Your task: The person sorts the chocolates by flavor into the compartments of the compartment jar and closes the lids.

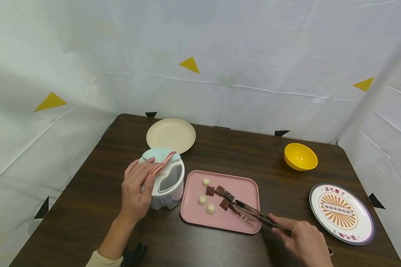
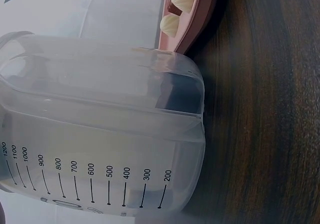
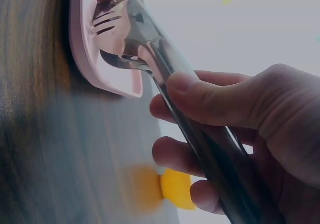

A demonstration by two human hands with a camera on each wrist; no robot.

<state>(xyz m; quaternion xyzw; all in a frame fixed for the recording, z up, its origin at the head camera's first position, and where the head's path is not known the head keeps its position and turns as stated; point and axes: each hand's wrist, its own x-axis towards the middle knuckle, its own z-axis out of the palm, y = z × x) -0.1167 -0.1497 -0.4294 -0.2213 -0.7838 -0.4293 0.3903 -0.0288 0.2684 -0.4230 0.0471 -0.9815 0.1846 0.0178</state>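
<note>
My left hand (image 1: pixel 138 189) is at the top of a clear storage container (image 1: pixel 167 198), its thumb and fingers on a raised pink lid flap (image 1: pixel 162 164). Black measuring marks run along the container (image 2: pixel 100 134) in the left wrist view. Metal tongs (image 1: pixel 257 215) are gripped in my right hand (image 1: pixel 304 239). Their slotted tips reach over a pink tray (image 1: pixel 204 222), close to the dark chocolates (image 1: pixel 225 204); whether they clasp a piece, I cannot tell. Several dark chocolates lie in the tray, with three white chocolates (image 1: pixel 202 200) to their left.
Behind the container lies a cream plate (image 1: pixel 171 134). A yellow bowl (image 1: pixel 300 157) stands at the back right, and a patterned white plate (image 1: pixel 341 214) lies at the right. A black object (image 1: pixel 135 254) sits by my left forearm. White sheeting encloses the dark wooden table.
</note>
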